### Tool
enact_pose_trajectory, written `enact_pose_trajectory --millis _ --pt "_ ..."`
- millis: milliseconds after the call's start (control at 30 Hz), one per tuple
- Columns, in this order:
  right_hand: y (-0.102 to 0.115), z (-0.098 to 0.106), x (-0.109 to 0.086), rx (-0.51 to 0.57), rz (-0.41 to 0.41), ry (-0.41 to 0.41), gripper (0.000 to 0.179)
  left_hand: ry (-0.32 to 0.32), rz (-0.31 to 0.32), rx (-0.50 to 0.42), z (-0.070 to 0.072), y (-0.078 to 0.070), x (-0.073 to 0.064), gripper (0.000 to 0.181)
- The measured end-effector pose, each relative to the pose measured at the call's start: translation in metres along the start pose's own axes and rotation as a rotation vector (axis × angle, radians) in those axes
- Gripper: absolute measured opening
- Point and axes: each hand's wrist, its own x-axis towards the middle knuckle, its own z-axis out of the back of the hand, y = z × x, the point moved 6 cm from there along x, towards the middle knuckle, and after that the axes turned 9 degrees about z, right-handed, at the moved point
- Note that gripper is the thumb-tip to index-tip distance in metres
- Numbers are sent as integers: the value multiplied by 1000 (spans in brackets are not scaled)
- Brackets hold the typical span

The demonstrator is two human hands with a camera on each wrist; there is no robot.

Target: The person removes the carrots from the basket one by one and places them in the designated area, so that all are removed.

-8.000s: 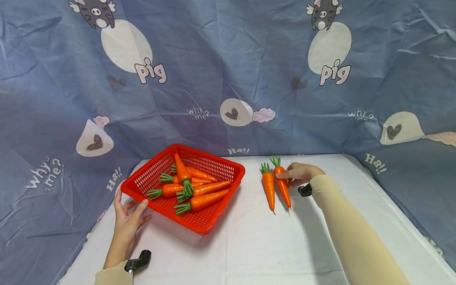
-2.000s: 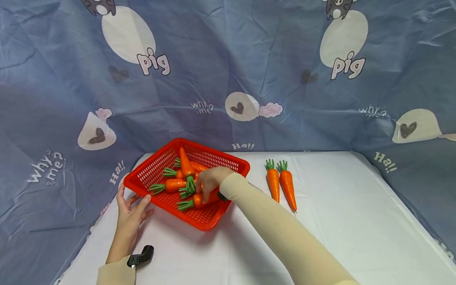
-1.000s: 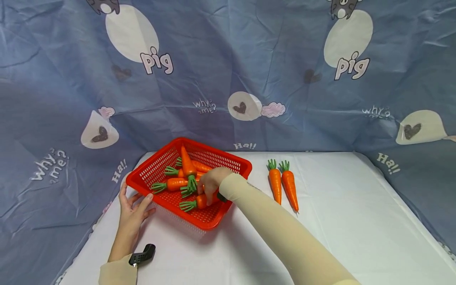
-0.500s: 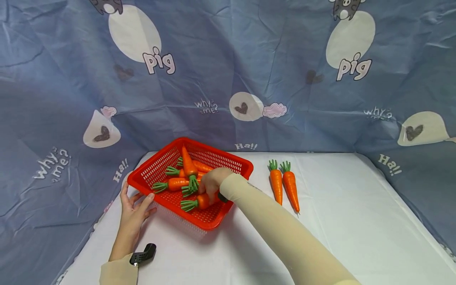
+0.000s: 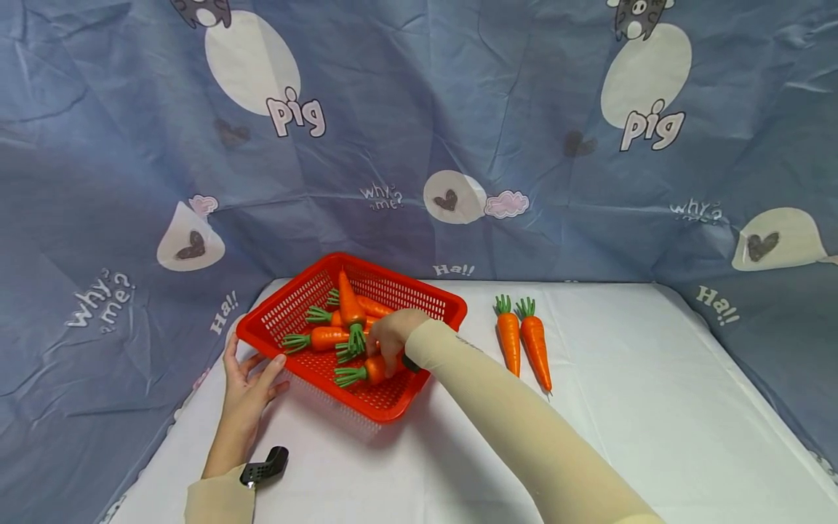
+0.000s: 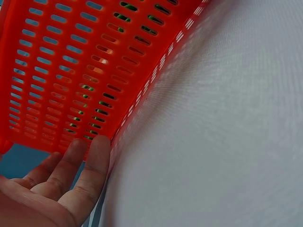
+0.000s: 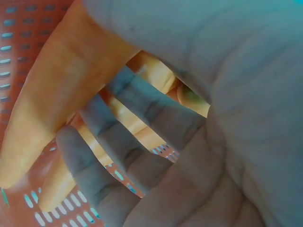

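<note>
In the head view a red plastic basket stands at centre left, holding several orange carrots with green tops. My left hand holds its near left corner, thumb on the rim. The left wrist view has the fingers against the slotted outer wall. My right hand reaches into the basket and grips the nearest carrot. The right wrist view places this carrot between thumb and fingertips; its tip hangs free of the fingers. Another carrot lies across the others, beside the right hand.
Two carrots lie side by side on the white tablecloth right of the basket, a left one and a right one, tops to the back. A blue printed cloth hangs behind and at the sides.
Eight seconds ago my right hand held the right-hand carrot on the table; it has let go and moved left into the basket. Over the last two seconds both hands stay almost still.
</note>
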Motion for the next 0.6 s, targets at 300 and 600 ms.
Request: enact_pose_trajectory --millis 300,600 --pt "7 3 -9 -84 67 -23 35 -5 -6 5 -1 -1 0 101" --pt "6 8 -11 -86 81 2 38 -9 -10 7 -2 -2 -2 102"
